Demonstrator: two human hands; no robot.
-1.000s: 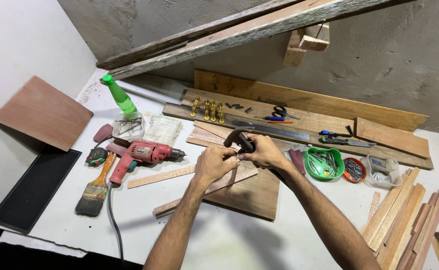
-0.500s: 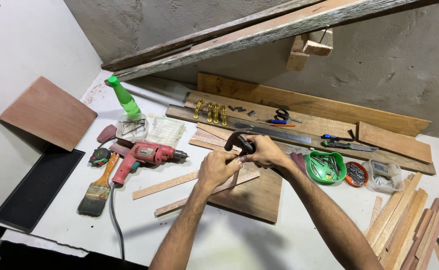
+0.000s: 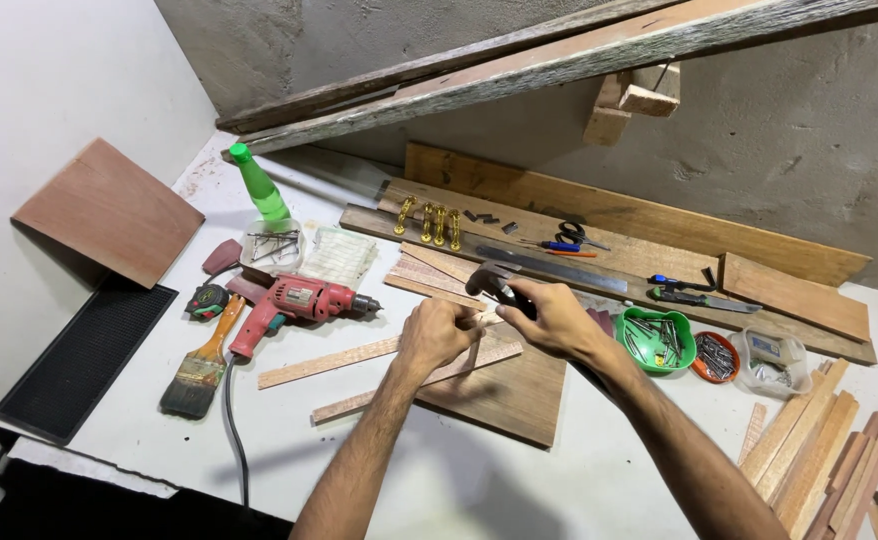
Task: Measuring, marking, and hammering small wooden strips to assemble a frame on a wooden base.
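White counter point(image 3: 289, 440): right hand point(image 3: 559, 318) grips a hammer point(image 3: 492, 283), left hand point(image 3: 439, 334) pinches something tiny on the strip point(image 3: 429, 378); steadying likely precedes striking

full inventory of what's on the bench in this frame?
electric drill: 1, red, left of centre, cord running off the near edge
paintbrush: 1, wooden handle, left of the drill
tape measure: 1, dark, above the brush
spray bottle: 1, green, back left
brass handles: 4, gold, on the back plank
scissors: 1, dark, on the back plank
bowl of nails: 1, green, right of the hands
wood strips: 2, pale, under the forearms
hammer: 1, dark head, in the right hand
left hand: pinching something too small to tell
right hand: gripping the hammer
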